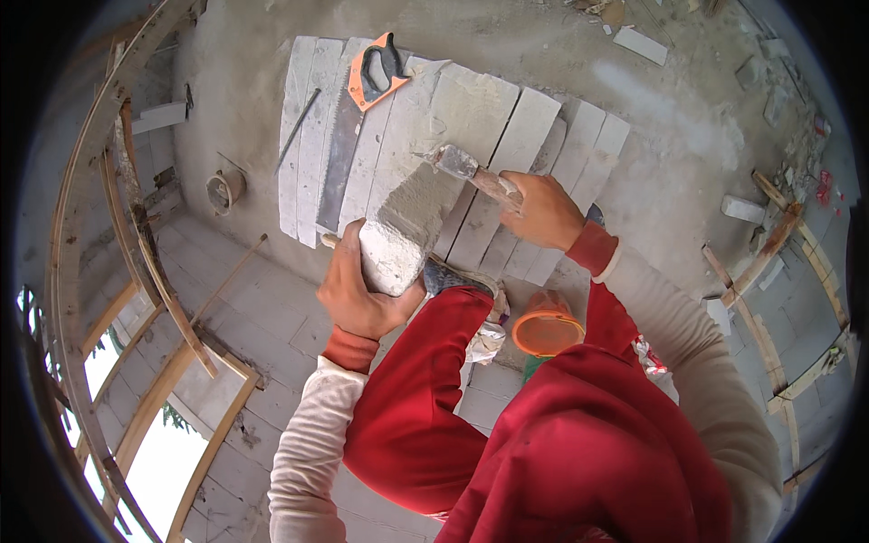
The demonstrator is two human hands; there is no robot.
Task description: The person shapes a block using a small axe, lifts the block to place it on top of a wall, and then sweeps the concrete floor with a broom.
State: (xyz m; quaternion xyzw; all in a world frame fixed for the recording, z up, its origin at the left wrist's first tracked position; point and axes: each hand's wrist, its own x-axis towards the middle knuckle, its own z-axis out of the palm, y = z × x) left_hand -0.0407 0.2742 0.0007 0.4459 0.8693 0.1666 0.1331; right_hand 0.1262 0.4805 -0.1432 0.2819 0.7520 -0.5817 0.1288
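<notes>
Here, hands (360, 294) tight around block (403, 240) (left) and tool (493, 187) (right), above pale slabs (527, 127), grey floor (534, 41) around

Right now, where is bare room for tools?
Free: grey concrete floor between the pale block platform and flat white slab; the platform's right end. Crowded: its left, under the orange-and-black handsaw; its middle, around the rough white block.

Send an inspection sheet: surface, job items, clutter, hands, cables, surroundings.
Surface: pale grey rectangular slabs side by side.
Job items: whitish rough-faced block; wooden-handled tool with grey metal head.
Clutter: orange-and-black handsaw and thin dark rod on the slabs; orange round plastic bucket nearby.
Hands: left hand holds the block; right hand grips the tool.
Cables: nothing seen.
Surroundings: brown wooden boards at right; grey rough floor bearing scattered pale fragments.
</notes>
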